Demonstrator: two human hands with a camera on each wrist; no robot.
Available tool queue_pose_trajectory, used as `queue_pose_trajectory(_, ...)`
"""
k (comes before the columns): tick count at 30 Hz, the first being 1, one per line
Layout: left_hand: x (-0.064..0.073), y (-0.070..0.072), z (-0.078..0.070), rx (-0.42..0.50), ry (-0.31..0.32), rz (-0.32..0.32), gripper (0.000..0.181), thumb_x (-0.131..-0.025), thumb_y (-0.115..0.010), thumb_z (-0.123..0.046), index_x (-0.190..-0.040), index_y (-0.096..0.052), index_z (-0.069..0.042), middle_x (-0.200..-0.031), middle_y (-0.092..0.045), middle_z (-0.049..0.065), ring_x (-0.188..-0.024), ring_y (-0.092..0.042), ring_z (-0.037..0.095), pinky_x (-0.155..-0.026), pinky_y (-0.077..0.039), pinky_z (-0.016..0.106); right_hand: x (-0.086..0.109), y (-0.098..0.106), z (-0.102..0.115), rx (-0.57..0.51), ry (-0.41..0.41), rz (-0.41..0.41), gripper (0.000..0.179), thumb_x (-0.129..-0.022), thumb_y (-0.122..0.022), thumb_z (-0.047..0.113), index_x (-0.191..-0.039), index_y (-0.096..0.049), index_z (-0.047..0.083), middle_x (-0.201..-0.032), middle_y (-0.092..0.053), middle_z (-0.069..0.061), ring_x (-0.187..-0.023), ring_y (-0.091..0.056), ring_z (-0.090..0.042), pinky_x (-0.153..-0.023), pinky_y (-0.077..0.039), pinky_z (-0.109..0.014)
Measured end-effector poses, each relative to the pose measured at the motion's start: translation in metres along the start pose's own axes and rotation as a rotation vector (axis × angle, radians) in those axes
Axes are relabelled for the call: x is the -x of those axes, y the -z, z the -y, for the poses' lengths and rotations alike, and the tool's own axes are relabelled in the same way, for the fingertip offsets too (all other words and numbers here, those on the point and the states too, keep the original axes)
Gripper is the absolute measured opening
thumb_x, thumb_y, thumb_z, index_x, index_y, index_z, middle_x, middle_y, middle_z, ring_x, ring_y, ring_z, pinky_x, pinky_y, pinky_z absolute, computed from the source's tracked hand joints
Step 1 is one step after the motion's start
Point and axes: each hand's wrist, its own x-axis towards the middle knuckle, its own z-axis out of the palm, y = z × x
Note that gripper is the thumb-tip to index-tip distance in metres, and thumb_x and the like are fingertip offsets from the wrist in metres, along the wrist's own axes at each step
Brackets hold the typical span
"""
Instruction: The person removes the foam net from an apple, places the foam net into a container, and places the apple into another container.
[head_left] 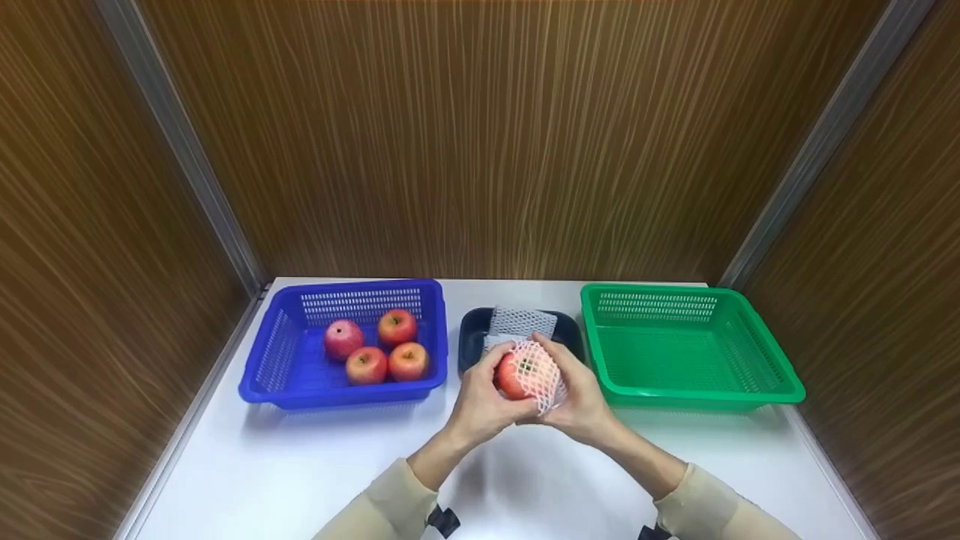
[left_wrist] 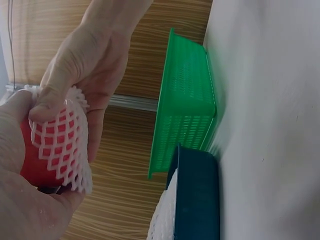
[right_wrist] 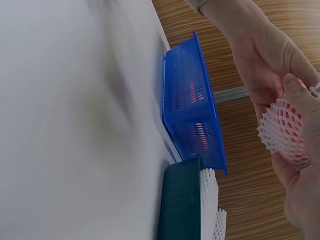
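Observation:
Between both hands is a red apple (head_left: 510, 377), partly covered by a white foam net (head_left: 537, 373). The left hand (head_left: 484, 401) grips the apple's bare left side, its thumb at the front. From the right, the right hand (head_left: 581, 397) holds the netted side, fingers curled round it. In the left wrist view the net (left_wrist: 62, 142) spreads over the red skin, with thumbs and fingers at its edges. The right wrist view shows the net (right_wrist: 286, 131) bulging between the two hands. Behind the hands, a dark tray (head_left: 474, 330) holds more foam nets (head_left: 523, 322).
A blue basket (head_left: 274, 360) with several apples (head_left: 366, 365) stands on the left of the white table (head_left: 330, 465). To the right is a green basket (head_left: 694, 394). Wood-grain panels (head_left: 480, 142) enclose the back and sides.

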Motion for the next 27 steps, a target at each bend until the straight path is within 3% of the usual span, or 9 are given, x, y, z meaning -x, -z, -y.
queue_pose_trajectory(8, 0.000, 0.000, 0.001, -0.070, 0.031, -0.014, 0.090, -0.074, -0.097, -0.019, -0.153, -0.059, -0.004, -0.143, -0.072, 0.014, -0.125, -0.069, 0.025, -0.113, -0.061, 0.044, 0.001, -0.003, 0.003, 0.053, 0.009, 0.055, 0.113, -0.073, -0.107, 0.026, -0.167, -0.048, 0.004, -0.162, -0.062, -0.016, -0.147, -0.061, -0.019, -0.126, -0.050, -0.034)
queue_pose_trajectory(12, 0.000, 0.001, 0.004, -0.077, 0.010, -0.032, 0.087, -0.071, -0.098, -0.015, -0.149, -0.061, -0.003, -0.140, -0.073, 0.014, -0.123, -0.070, 0.026, -0.111, -0.061, 0.042, 0.002, 0.002, -0.002, 0.043, 0.046, 0.098, 0.105, -0.078, -0.102, 0.024, -0.168, -0.049, 0.007, -0.163, -0.063, -0.015, -0.148, -0.062, -0.021, -0.126, -0.051, -0.040)
queue_pose_trajectory(19, -0.001, 0.005, 0.009, -0.076, -0.039, -0.044, 0.082, -0.071, -0.097, -0.014, -0.144, -0.063, -0.004, -0.133, -0.074, 0.015, -0.117, -0.071, 0.025, -0.104, -0.062, 0.034, 0.004, 0.014, -0.006, -0.029, 0.037, 0.171, 0.082, -0.087, -0.082, 0.023, -0.165, -0.055, 0.014, -0.158, -0.067, -0.011, -0.138, -0.065, -0.014, -0.113, -0.059, -0.041)
queue_pose_trajectory(27, 0.000, 0.007, 0.010, -0.095, -0.068, -0.035, 0.080, -0.067, -0.097, -0.014, -0.141, -0.065, -0.005, -0.130, -0.075, 0.012, -0.112, -0.071, 0.021, -0.097, -0.062, 0.028, -0.003, 0.023, -0.006, -0.087, 0.047, 0.123, 0.050, -0.092, -0.080, 0.005, -0.141, -0.075, 0.007, -0.130, -0.081, -0.017, -0.107, -0.072, -0.009, -0.084, -0.063, -0.026)
